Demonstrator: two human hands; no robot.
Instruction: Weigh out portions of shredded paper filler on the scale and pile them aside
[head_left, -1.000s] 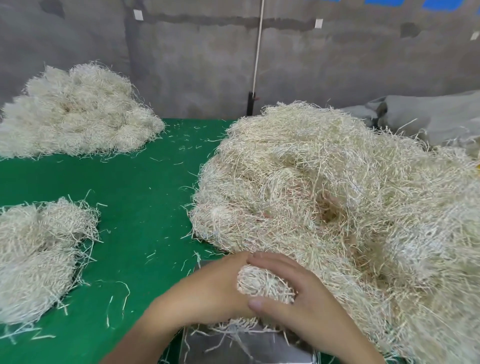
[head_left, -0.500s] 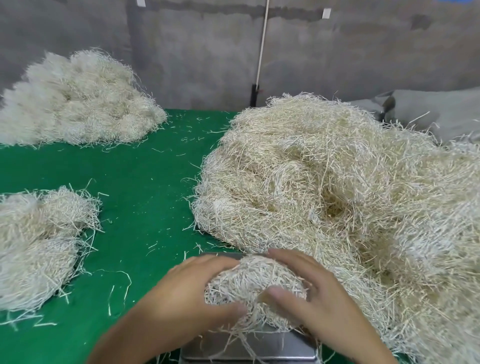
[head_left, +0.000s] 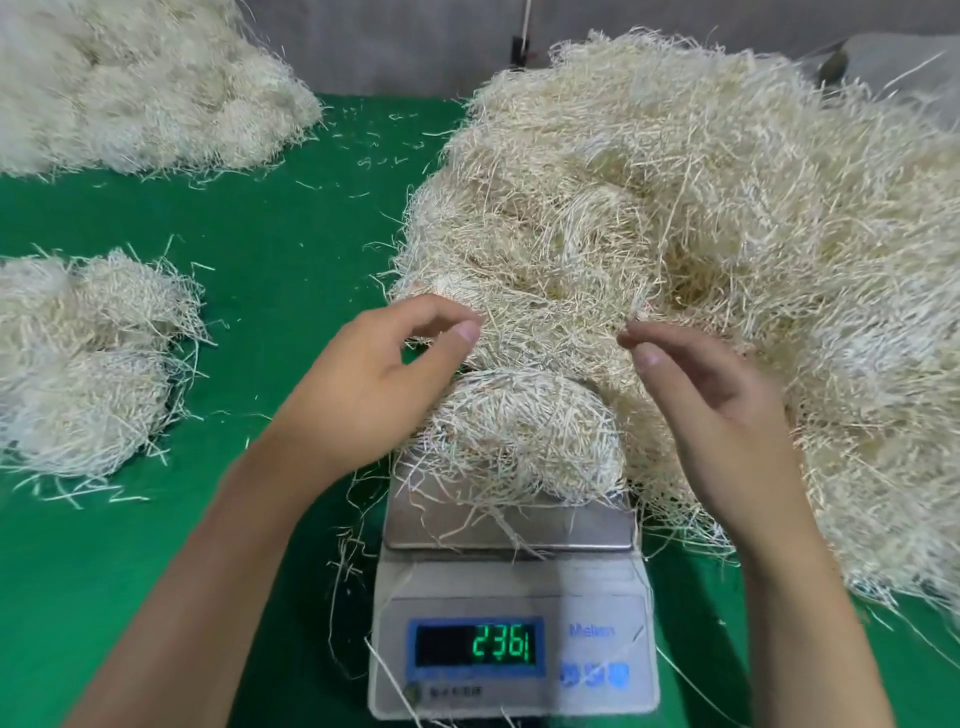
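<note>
A rounded wad of shredded paper (head_left: 519, 436) lies on the steel plate of the white scale (head_left: 509, 577), whose green display shows about 236. My left hand (head_left: 374, 384) hovers just left of and above the wad, fingers loosely curled and holding nothing. To the right of the wad my right hand (head_left: 711, 395) is raised, thumb and fingertips close together beside loose strands, with no clear hold on them. Neither hand touches the wad. The big heap of shredded paper (head_left: 727, 218) rises behind and to the right of the scale.
A low pile of weighed portions (head_left: 88, 364) sits at the left on the green table (head_left: 291, 249). A larger pile (head_left: 145, 88) lies at the far left back. Loose strands are scattered around the scale. A grey wall stands behind.
Both hands have let go of the wad they were pressing together and have lifted apart above it. The view has tilted down, and the scale's display now shows.
</note>
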